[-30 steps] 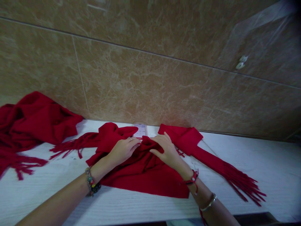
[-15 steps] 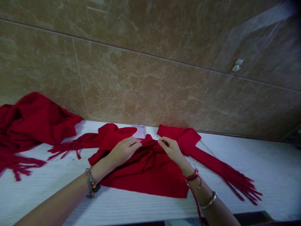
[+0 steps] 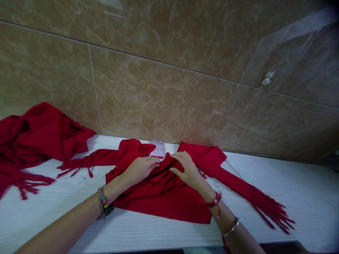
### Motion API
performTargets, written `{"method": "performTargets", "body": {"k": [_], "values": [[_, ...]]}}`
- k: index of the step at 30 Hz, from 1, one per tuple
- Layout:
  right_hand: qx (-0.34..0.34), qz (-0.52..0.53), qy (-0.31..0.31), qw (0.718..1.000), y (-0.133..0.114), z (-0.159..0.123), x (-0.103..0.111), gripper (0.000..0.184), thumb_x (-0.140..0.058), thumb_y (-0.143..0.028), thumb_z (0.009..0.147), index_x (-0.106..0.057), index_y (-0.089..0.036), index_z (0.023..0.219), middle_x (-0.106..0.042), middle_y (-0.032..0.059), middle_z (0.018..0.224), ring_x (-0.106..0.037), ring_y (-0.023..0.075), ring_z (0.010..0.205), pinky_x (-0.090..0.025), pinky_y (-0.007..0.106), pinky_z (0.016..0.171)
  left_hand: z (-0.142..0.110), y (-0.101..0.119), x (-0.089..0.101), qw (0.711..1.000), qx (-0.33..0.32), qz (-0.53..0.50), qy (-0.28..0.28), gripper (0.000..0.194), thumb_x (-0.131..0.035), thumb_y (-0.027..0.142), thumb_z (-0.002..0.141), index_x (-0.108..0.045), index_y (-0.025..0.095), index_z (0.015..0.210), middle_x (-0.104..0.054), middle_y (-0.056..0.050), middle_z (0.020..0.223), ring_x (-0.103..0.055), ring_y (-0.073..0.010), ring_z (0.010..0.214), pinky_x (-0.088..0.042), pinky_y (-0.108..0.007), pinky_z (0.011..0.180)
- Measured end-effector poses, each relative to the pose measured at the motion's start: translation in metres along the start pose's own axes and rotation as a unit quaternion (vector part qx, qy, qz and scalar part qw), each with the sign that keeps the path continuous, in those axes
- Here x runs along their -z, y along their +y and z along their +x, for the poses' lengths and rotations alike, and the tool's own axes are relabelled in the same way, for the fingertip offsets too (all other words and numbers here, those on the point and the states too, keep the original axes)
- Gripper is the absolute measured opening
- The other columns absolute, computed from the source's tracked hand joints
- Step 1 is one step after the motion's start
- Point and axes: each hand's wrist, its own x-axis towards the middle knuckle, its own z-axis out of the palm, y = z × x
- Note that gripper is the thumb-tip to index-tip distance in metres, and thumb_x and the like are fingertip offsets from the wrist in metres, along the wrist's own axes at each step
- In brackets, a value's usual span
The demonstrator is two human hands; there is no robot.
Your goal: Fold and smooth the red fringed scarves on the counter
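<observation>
A red scarf (image 3: 169,206) with fringed ends lies bunched and partly folded in front of me. My left hand (image 3: 141,170) has its fingers closed on a gathered fold near the scarf's top middle. Just to the right, my right hand (image 3: 186,169) rests on the bunched cloth, its fingers stretched out and the thumb apart from them. A small flat card or phone (image 3: 158,151) with a pale and red face lies behind my hands, partly covered by the cloth. The right fringe (image 3: 272,210) spreads toward the right.
More red fringed fabric (image 3: 50,137) is heaped at the left. Everything lies on a white wood-grain table (image 3: 87,229) against a brown marbled tile wall (image 3: 159,95). A thin pale cord (image 3: 234,169) runs beside the scarf's right arm.
My right hand has moved slightly left and its pinch has loosened, with the fingers now stretched over the cloth. My left hand stays at the fold. The view has shifted slightly.
</observation>
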Motion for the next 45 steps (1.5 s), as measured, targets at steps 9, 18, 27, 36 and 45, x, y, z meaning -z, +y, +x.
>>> {"method": "performTargets", "body": {"k": [9, 18, 27, 36, 45], "values": [[-0.049, 0.052, 0.027, 0.997, -0.003, 0.001, -0.001, 0.015, -0.048, -0.023, 0.082, -0.057, -0.018, 0.071, -0.059, 0.0025, 0.069, -0.052, 0.0147, 0.068, -0.040, 0.029, 0.073, 0.000, 0.005, -0.004, 0.990, -0.029, 0.095, 0.098, 0.023, -0.040, 0.026, 0.087, -0.060, 0.015, 0.084, -0.064, -0.005, 0.084, -0.059, -0.0151, 0.075, -0.045, -0.025, 0.066], [-0.183, 0.177, 0.033, 0.966, 0.006, 0.000, 0.008, 0.028, -0.045, -0.035, 0.080, -0.050, -0.016, 0.060, -0.040, -0.0040, 0.052, -0.038, 0.0091, 0.049, -0.029, 0.021, 0.048, 0.000, 0.010, 0.004, 0.966, -0.115, 0.178, 0.146, 0.027, -0.033, 0.020, 0.090, -0.057, 0.014, 0.078, -0.064, -0.005, 0.070, -0.058, -0.0151, 0.066, -0.038, -0.026, 0.058], [-0.094, 0.090, 0.044, 0.991, 0.003, 0.000, 0.011, 0.017, -0.050, -0.029, 0.080, -0.057, -0.017, 0.071, -0.058, 0.0030, 0.069, -0.053, 0.0154, 0.069, -0.041, 0.027, 0.066, 0.002, 0.011, 0.004, 0.998, 0.055, 0.023, -0.030, 0.023, -0.035, 0.026, 0.089, -0.054, 0.017, 0.082, -0.063, 0.000, 0.063, -0.058, -0.0119, 0.053, -0.038, -0.019, 0.048], [-0.010, 0.068, -0.012, 0.998, -0.010, -0.001, 0.002, 0.011, -0.053, -0.022, 0.079, -0.062, -0.020, 0.085, -0.065, 0.0043, 0.077, -0.057, 0.0167, 0.073, -0.043, 0.030, 0.071, -0.001, 0.009, -0.001, 0.992, -0.018, 0.110, 0.062, 0.030, -0.031, 0.024, 0.090, -0.056, 0.015, 0.077, -0.063, -0.005, 0.069, -0.058, -0.0147, 0.061, -0.042, -0.024, 0.055], [-0.184, 0.223, 0.025, 0.957, 0.009, 0.001, 0.006, 0.020, -0.049, -0.033, 0.075, -0.055, -0.018, 0.064, -0.056, -0.0007, 0.059, -0.051, 0.0130, 0.058, -0.041, 0.024, 0.057, 0.000, 0.020, 0.007, 0.969, -0.093, 0.196, 0.118, 0.021, -0.044, 0.027, 0.085, -0.058, 0.016, 0.074, -0.061, -0.004, 0.070, -0.056, -0.0169, 0.070, -0.040, -0.028, 0.061]]}}
